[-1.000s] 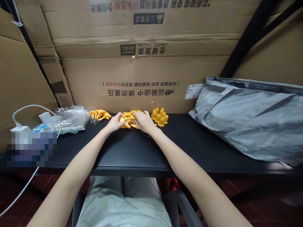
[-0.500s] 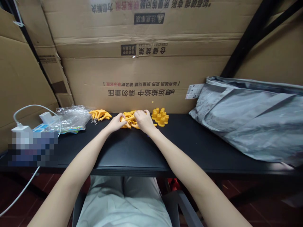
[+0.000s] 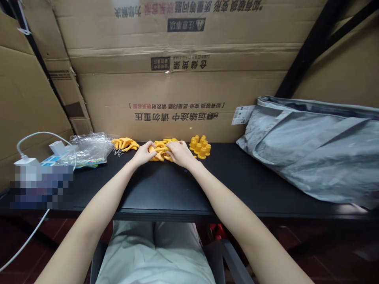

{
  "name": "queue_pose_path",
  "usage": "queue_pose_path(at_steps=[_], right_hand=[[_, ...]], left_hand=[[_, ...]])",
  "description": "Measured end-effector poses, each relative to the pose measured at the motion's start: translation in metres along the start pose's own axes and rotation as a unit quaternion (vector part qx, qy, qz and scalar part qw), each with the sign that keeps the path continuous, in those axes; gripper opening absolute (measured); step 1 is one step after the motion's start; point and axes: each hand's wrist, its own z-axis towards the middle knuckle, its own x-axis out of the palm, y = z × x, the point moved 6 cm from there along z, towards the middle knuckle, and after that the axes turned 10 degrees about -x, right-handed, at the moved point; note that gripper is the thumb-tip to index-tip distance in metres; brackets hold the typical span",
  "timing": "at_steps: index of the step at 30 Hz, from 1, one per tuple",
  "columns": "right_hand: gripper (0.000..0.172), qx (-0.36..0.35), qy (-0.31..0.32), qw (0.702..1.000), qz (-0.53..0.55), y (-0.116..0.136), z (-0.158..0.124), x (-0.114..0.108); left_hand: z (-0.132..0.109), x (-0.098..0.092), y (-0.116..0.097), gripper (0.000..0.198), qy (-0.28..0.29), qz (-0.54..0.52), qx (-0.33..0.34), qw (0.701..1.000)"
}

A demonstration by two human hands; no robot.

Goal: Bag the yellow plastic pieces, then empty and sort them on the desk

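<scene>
Both hands are at a heap of yellow-orange curved plastic pieces [image 3: 160, 154] near the back of the black table. My left hand [image 3: 142, 154] curls round a piece at the heap's left side, thumb toward the middle. From the right, my right hand [image 3: 181, 154] bends its fingers over a piece; its fingertips are partly hidden. Right of that hand stand several yellow flanged plastic cups [image 3: 202, 150] in a close group. To the left lies a smaller bunch of similar orange pieces [image 3: 126, 142], with small dark-and-silver metal parts [image 3: 119, 152] at its front.
Clear plastic bags [image 3: 91, 146] lie at the back left beside a white charger [image 3: 28, 162] and its cable. A large grey bag [image 3: 310, 154] fills the right side. Cardboard [image 3: 177, 86] rises behind the table [image 3: 166, 189].
My right hand has shifted slightly, its fingers lower and more bent over the heap. My left hand has moved a little to the left.
</scene>
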Motion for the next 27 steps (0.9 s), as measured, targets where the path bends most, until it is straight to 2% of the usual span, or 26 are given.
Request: queue_pose_path(at_steps=[4,8,12,16,18,21,24,27], right_hand=[[0.025,0.037,-0.031,0.998,-0.041,-0.007,-0.001,-0.009],[0.023,0.102,-0.107,0.988,-0.039,-0.027,-0.010,-0.022],[0.024,0.189,-0.180,0.964,-0.049,-0.049,-0.023,-0.043],[0.031,0.307,-0.192,0.929,-0.072,-0.075,-0.042,-0.067],[0.033,0.373,-0.175,0.908,-0.079,-0.091,-0.055,-0.075],[0.032,0.467,-0.113,0.873,-0.079,-0.117,-0.078,-0.076],[0.028,0.555,0.008,0.830,-0.051,-0.137,-0.098,-0.062],[0.025,0.585,0.128,0.801,-0.010,-0.142,-0.107,-0.045]], left_hand=[[-0.001,-0.002,-0.002,0.017,-0.011,0.024,0.002,1.000],[0.000,-0.008,0.000,0.015,-0.030,0.077,-0.002,0.997],[0.002,-0.019,0.005,0.017,-0.074,0.138,-0.014,0.988],[0.005,-0.034,0.015,0.025,-0.131,0.161,-0.047,0.977],[0.007,-0.042,0.019,0.029,-0.163,0.156,-0.056,0.973],[0.010,-0.051,0.027,0.031,-0.195,0.137,-0.055,0.970],[0.015,-0.058,0.036,0.027,-0.206,0.077,-0.054,0.974],[0.018,-0.064,0.047,0.028,-0.216,0.001,-0.077,0.973]])
